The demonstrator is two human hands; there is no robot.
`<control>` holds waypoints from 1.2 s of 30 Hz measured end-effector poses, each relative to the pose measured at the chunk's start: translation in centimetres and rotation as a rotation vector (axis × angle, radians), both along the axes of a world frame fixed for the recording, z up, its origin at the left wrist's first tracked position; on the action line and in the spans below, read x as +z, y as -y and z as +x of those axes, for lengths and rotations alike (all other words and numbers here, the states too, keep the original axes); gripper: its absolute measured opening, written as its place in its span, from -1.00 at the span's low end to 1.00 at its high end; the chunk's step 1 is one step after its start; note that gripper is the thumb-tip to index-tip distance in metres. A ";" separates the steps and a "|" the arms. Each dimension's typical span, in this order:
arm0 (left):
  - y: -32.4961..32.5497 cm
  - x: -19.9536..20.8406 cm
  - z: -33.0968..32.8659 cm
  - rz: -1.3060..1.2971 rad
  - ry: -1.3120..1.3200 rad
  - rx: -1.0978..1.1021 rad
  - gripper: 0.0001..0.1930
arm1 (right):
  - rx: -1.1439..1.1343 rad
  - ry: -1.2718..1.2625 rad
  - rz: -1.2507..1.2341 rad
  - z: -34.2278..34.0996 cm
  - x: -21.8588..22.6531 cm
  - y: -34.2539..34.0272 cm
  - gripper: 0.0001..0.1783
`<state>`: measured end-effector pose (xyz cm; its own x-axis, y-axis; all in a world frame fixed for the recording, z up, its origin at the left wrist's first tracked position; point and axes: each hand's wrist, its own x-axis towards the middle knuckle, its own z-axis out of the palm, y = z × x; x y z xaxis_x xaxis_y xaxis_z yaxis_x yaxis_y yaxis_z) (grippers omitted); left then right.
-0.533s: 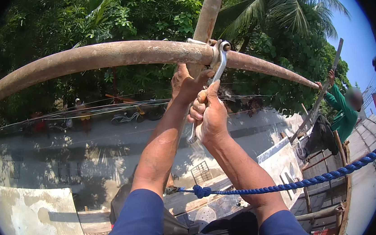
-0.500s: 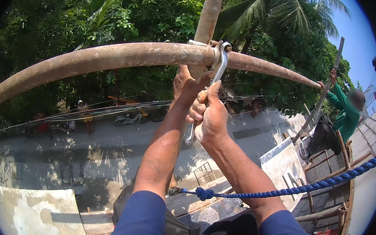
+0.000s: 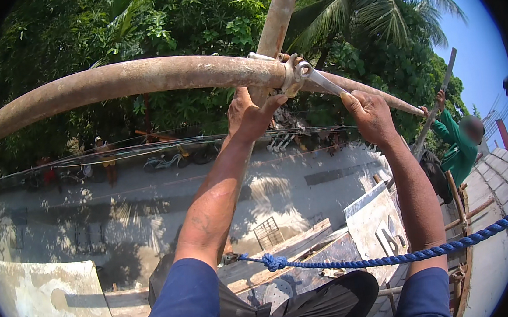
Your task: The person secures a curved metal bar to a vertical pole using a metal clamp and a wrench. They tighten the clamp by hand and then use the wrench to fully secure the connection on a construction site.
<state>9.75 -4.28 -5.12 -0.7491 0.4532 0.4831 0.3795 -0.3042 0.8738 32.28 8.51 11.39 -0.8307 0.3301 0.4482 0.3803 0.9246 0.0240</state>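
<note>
A long rusty scaffold pipe (image 3: 136, 78) runs across in front of me. Behind it a second, upright pipe (image 3: 278, 18) crosses, and a metal clamp (image 3: 290, 75) sits where they meet. My left hand (image 3: 251, 115) is wrapped round the upright pipe just below the crossing, its thumb stretched toward the clamp and some fingers hidden behind. My right hand (image 3: 371, 116) is closed on the end of a silver wrench (image 3: 324, 83). The wrench's other end is at the clamp's bolt, and its handle slants down to the right.
A knotted blue rope (image 3: 392, 259) stretches across my front. At right, a person in green (image 3: 457, 145) holds the long pipe's far end and a pole. Wooden planks (image 3: 288, 256) lie below me, with a street (image 3: 178, 196) far beneath. Wires (image 3: 83, 158) cross beyond.
My right hand has swung up and to the right with the wrench, whose handle pointed down toward me before. My left hand has stayed on the upright pipe.
</note>
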 end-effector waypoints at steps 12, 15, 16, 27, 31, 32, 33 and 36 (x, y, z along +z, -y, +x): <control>-0.3 -0.3 0.0 0.049 0.001 -0.015 0.20 | 0.063 0.377 0.615 -7.0 13.5 -0.6 -0.36; -0.5 -0.3 0.2 0.097 -0.020 0.019 0.20 | 0.171 0.186 0.613 -6.3 12.2 -2.6 -0.41; -0.5 -0.3 0.3 0.092 -0.010 0.020 0.21 | 0.242 0.081 0.618 -6.0 10.5 -2.3 -0.41; -1.0 -0.3 0.2 0.061 -0.058 0.082 0.25 | -0.115 -0.393 -1.043 -3.7 -10.0 5.9 -0.24; -1.1 -0.5 0.2 0.128 -0.066 0.078 0.25 | 0.015 -0.297 -0.652 -2.5 -7.6 3.6 -0.23; -1.1 -0.4 0.0 0.103 -0.071 0.083 0.25 | 0.055 -0.282 -0.686 -2.6 -7.6 4.2 -0.24; -1.0 -0.5 0.1 0.046 -0.092 0.150 0.25 | 0.041 -0.361 -0.953 -2.5 -7.7 5.2 -0.25; -0.8 -0.5 0.0 0.054 -0.020 0.044 0.25 | -0.031 -0.465 -1.688 -2.7 -9.7 9.1 -0.35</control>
